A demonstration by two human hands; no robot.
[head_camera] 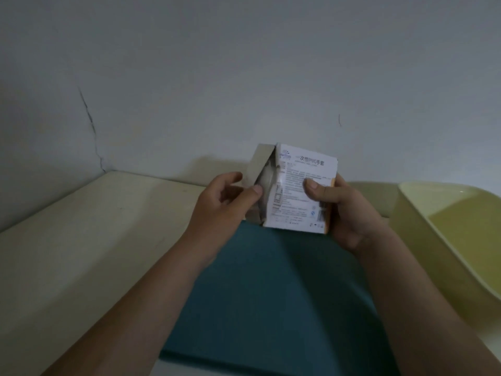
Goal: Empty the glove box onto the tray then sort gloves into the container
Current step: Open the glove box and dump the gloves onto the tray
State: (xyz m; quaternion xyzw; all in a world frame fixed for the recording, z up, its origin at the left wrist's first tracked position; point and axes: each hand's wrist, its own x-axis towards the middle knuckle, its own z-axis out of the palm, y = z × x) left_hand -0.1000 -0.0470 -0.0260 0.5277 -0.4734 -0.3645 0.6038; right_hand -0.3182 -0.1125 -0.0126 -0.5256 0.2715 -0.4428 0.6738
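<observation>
We're gripping the box (298,191) upright over the tray's (271,294) far edge, right hand (349,213) clamping it, left hand (225,202) pinching the flap (257,164).

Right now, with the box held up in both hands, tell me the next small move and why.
Probably tip the glove box so its open left end faces down over the teal tray. The left hand holds the flap back, pale gloves show inside, the right hand grips the printed side, and the tray and yellow container look empty.
</observation>
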